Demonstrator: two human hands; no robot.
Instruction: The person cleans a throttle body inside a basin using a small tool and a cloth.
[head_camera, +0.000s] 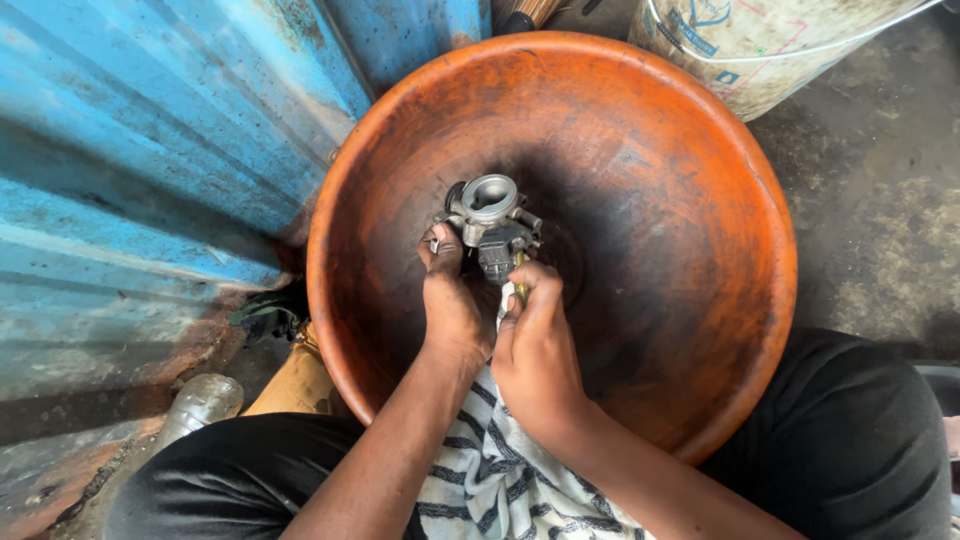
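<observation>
Head view: the left hand (455, 305) is closed around the lower left side of a small metal carburetor (490, 220), thumb up against its body, holding it just above the dark middle of a wide orange basin (420, 130). The right hand (535, 345) is pinched narrow on a slim tool (518, 285) with a pale and yellowish handle — a small brush or a driver, too little of it shows to tell — whose tip meets the underside of the carburetor.

To do this step well, I judge, the left hand should keep the part steady and tilted so the open round throat faces up and away, while the right works the tool in short, controlled strokes at the lower fittings. Keeping the part over the basin means that any dirt or small screws that drop stay inside it.

The carburetor is dull grey cast metal with a round, light-rimmed bore on top, a darker block beneath and small levers and screws sticking out at the left side. It looks grimy in the recesses.

A blue corrugated sheet (150, 150) stands at the left, a stained white bucket (770, 50) beyond the basin, and a clear plastic bottle (200, 400) lies on the floor by the person's knee.
</observation>
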